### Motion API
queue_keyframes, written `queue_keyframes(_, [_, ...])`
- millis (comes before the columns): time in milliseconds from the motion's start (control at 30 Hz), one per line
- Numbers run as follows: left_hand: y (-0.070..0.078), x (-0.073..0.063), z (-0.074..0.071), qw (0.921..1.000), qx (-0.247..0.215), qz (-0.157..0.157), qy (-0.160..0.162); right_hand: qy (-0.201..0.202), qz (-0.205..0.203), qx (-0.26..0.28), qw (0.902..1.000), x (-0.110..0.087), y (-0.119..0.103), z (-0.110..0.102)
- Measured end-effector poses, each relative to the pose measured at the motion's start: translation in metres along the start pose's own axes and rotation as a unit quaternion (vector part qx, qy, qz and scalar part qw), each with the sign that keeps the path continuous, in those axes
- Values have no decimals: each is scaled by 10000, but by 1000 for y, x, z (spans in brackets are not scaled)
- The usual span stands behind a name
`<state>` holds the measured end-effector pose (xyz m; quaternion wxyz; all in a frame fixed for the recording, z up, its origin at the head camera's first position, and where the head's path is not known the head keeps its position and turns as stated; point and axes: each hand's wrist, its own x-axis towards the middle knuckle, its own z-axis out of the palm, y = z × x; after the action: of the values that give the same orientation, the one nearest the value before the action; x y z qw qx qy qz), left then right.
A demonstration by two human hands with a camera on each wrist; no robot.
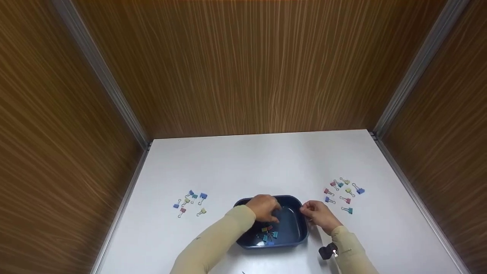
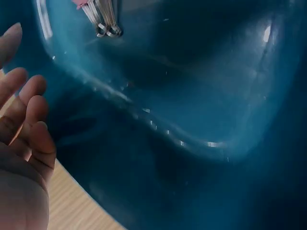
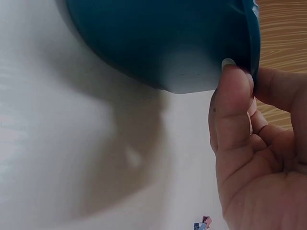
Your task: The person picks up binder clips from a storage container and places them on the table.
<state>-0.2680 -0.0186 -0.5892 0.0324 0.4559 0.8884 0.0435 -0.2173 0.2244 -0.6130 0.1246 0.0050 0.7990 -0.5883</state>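
Observation:
A dark blue plastic tray (image 1: 291, 224) sits on the white table, with several small coloured binder clips (image 1: 275, 234) lying in its near part. My right hand (image 1: 321, 216) pinches the tray's right rim; the right wrist view shows thumb and fingers on either side of the wall (image 3: 168, 52). Over the tray's left side reaches my left hand (image 1: 264, 208), its fingers loosely bent and holding nothing that shows. In the left wrist view, a pink clip's metal handles (image 2: 108, 19) lie on the tray floor, apart from the fingers.
Several binder clips (image 1: 203, 196) are scattered on the table left of the tray. Another scatter of binder clips (image 1: 360, 191) lies to the right. Wood-grain panels (image 1: 258, 68) enclose the table at the back and sides. A black device (image 1: 327, 251) is by the right wrist.

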Motion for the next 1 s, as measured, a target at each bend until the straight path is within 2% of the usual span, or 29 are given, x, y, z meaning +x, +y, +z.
queue_keyframes(233, [9,1,9,9981,55,71,-605,-28,38,-32,10000,0,0,1])
queue_keyframes(367, [14,2,15,9956,-112,-134,-919,-8,24,-83,10000,0,0,2])
queue_keyframes(500, [16,3,18,9933,-298,-383,-1050,-31,30,-98,9999,-4,-8,2])
queue_keyframes(667, [14,6,20,9928,-589,-451,-944,-126,204,47,9997,-11,-20,1])
queue_keyframes(800, [11,11,25,9961,-456,-395,-647,-39,234,75,9997,-2,-5,0])
queue_keyframes(1000, [9,14,29,9978,-344,-452,-349,-50,184,114,9998,0,1,0])
